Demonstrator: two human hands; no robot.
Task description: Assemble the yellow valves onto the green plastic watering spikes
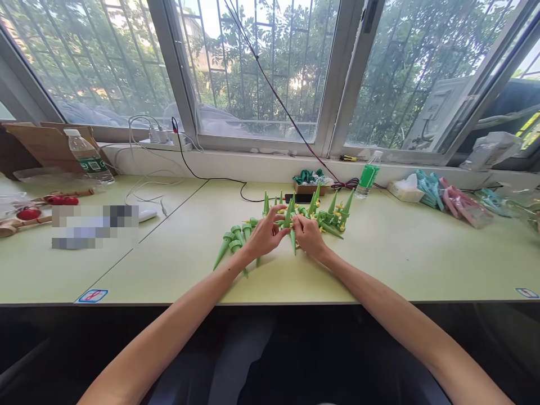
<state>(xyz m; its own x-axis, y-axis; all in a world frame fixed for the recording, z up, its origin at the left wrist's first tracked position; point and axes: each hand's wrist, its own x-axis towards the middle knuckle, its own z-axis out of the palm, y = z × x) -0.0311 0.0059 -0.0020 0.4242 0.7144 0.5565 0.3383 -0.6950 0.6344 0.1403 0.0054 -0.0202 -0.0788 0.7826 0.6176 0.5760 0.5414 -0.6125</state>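
Bent fingers and a parted thumb leave my left hand open beside an upright green plant watering spike. Close to its right, my right hand is closed in a pinch. From under those fingertips a second green spike points down, with a bit of yellow at its top; the fingers partly hide it. Several loose green spikes lie to the left of my left hand. Beyond my right hand stand and lie more green spikes, with small yellow valve pieces among them.
A small cardboard box and a dark phone-like object are behind the spikes. Water bottles stand at right and left. Cables cross the table's back. Bagged pink items lie far right, wooden toys far left.
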